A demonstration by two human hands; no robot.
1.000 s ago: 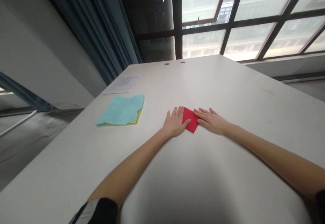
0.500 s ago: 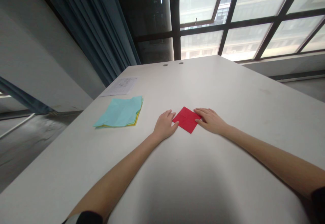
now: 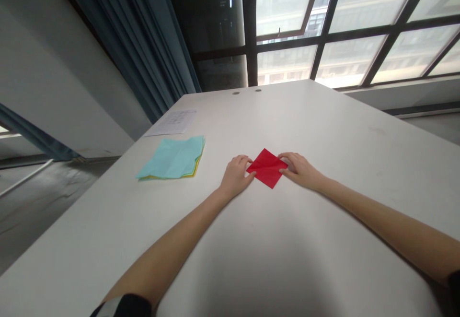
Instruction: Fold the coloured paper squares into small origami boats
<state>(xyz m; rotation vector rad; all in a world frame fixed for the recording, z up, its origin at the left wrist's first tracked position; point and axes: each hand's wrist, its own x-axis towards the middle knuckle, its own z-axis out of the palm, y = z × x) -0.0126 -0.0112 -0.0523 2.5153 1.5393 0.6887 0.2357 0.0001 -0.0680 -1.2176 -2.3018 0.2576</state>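
A small red sheet of folded paper [image 3: 267, 168] lies diamond-wise on the white table, with a crease running across its middle. My left hand [image 3: 237, 175] pinches its left corner, thumb on the near side and fingers on the far side. At the opposite corner, my right hand [image 3: 297, 169] grips the paper the same way, its fingertips curled partly behind the edge. The far half of the paper looks tilted up a little from the near half.
Left of my hands lies a stack of coloured paper [image 3: 174, 158], light blue on top with yellow edges beneath. A printed sheet [image 3: 173, 123] rests behind it. The white table [image 3: 323, 125] extends to the windows, and a blue curtain [image 3: 158, 43] hangs beyond its left edge.
Both hands have closed more on the side corners of the red paper. Its far half has lifted slightly, and the crease across it shows more plainly.
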